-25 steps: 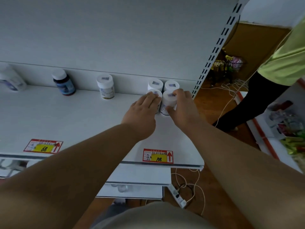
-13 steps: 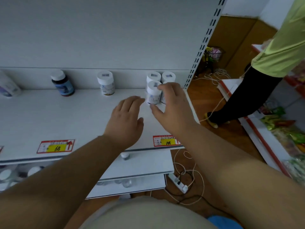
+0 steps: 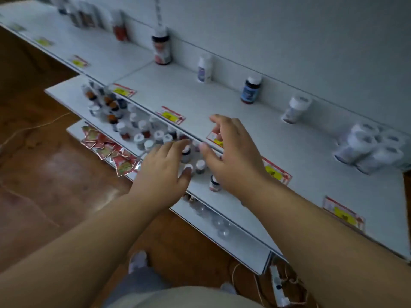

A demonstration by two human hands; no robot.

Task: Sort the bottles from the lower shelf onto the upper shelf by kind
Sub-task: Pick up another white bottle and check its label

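Bottles (image 3: pixel 142 130) stand crowded on the lower shelf (image 3: pixel 66 94), while a cluster of white ones (image 3: pixel 369 150) sits at the right end of the upper shelf (image 3: pixel 244 130). Both hands hover over the lower shelf's bottles, left hand (image 3: pixel 164 172) and right hand (image 3: pixel 233 152) with fingers spread, grasping nothing.

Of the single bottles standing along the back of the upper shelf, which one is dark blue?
The dark bottle with the blue label and white cap, between two white ones; the others are white or red-labelled.
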